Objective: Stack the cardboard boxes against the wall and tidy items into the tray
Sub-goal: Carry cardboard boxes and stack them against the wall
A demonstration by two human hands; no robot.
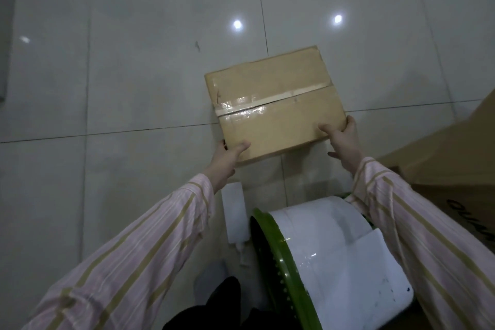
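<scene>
Hands (pixel 227 157) (pixel 344 142), seemingly firm, round cardboard box (pixel 273 88)

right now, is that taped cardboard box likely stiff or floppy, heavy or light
Probably stiff: the cardboard box shows flat faces and its seam is taped. Likely lightish, since the left hand and right hand grip only its near edge.

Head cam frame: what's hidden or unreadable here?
All head view:
1. Underside of box, and the fingers of left hand and right hand beneath it: hidden by the box.
2. Print on right box: cut off by the frame edge.
3. Inside of tray: covered by foam.
4. Wall: outside the frame.
</scene>
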